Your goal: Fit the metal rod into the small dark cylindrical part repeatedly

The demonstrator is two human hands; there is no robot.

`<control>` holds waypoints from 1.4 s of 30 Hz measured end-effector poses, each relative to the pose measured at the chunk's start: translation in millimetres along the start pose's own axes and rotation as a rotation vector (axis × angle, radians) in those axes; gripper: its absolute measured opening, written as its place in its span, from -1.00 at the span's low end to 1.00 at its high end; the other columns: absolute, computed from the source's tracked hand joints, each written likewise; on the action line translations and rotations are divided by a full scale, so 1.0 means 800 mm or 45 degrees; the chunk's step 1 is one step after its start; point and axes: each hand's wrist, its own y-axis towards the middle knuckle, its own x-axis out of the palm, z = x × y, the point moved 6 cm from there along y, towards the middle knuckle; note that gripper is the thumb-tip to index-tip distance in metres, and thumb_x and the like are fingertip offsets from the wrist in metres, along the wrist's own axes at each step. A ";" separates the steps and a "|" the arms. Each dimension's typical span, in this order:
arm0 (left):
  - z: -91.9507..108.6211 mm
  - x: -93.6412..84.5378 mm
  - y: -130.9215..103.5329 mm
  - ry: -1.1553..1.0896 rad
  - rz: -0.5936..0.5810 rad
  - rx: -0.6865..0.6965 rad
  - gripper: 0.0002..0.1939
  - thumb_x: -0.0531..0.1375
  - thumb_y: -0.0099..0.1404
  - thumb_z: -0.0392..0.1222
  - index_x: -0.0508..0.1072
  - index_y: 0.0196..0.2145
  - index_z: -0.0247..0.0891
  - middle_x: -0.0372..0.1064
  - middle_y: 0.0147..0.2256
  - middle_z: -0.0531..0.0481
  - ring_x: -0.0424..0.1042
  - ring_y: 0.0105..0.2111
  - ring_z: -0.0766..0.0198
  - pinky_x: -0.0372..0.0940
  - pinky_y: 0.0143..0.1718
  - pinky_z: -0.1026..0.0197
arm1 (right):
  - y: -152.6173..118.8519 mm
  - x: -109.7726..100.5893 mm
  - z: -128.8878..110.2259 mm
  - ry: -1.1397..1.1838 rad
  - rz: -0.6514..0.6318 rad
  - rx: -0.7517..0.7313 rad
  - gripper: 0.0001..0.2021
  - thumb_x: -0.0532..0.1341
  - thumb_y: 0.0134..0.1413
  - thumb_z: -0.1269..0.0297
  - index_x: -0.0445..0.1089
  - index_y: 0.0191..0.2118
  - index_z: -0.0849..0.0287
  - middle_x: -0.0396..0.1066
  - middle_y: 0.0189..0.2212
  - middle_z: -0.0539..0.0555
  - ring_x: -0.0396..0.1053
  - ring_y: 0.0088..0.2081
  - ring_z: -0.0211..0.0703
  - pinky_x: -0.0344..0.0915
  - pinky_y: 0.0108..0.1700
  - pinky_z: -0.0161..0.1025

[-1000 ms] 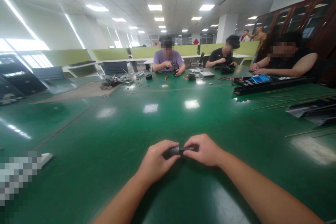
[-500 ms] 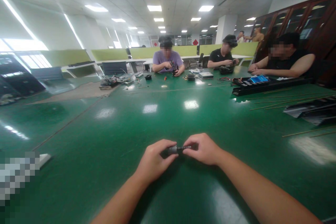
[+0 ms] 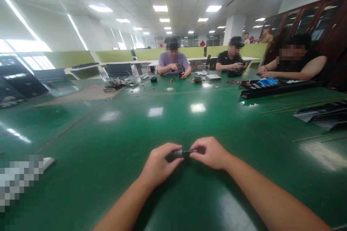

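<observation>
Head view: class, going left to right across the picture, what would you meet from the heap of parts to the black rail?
Heap of parts, left hand, grey cylinder, thin dark shaft, right hand, black rail.

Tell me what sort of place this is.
Probably an open-plan office used as a workshop: yellow-green partitions stand behind desks, loose hardware lies on the large green table, and wooden cabinets line one side.

green tabletop [image 3: 130,130], grey cylinder [image 3: 178,153], dark rod [image 3: 187,152], yellow-green partitions [image 3: 114,56]
</observation>
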 end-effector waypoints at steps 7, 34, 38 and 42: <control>-0.001 -0.001 0.000 -0.010 0.008 -0.023 -0.73 0.31 0.20 -0.25 0.51 -0.11 -0.15 0.53 -0.18 0.00 0.51 -0.19 0.19 0.39 -0.11 0.16 | 0.001 -0.002 0.002 -0.001 0.011 0.016 -0.90 0.32 0.07 0.27 0.55 -0.30 0.14 0.54 -0.40 0.00 0.44 -0.37 -0.20 0.27 -0.30 -0.31; -0.014 -0.004 -0.001 0.035 0.032 -0.046 -0.71 0.34 0.19 -0.24 0.51 -0.10 -0.12 0.53 -0.17 0.03 0.50 -0.19 0.21 0.39 -0.10 0.19 | 0.002 -0.011 0.003 -0.028 0.032 0.026 -0.90 0.31 0.06 0.27 0.55 -0.31 0.15 0.55 -0.39 0.04 0.46 -0.36 -0.17 0.31 -0.26 -0.27; -0.016 -0.005 -0.001 0.048 0.029 -0.051 -0.70 0.34 0.20 -0.23 0.50 -0.09 -0.10 0.52 -0.18 0.04 0.50 -0.19 0.22 0.39 -0.11 0.19 | 0.002 -0.014 0.004 -0.043 0.044 0.028 -0.89 0.31 0.06 0.27 0.55 -0.30 0.15 0.55 -0.39 0.03 0.46 -0.36 -0.17 0.31 -0.27 -0.28; -0.015 -0.006 -0.001 0.060 0.035 -0.041 -0.71 0.33 0.20 -0.22 0.50 -0.10 -0.10 0.52 -0.18 0.04 0.50 -0.19 0.21 0.39 -0.11 0.19 | 0.001 -0.015 0.006 -0.039 0.045 0.038 -0.89 0.31 0.06 0.26 0.55 -0.30 0.14 0.54 -0.39 0.03 0.45 -0.37 -0.18 0.31 -0.27 -0.28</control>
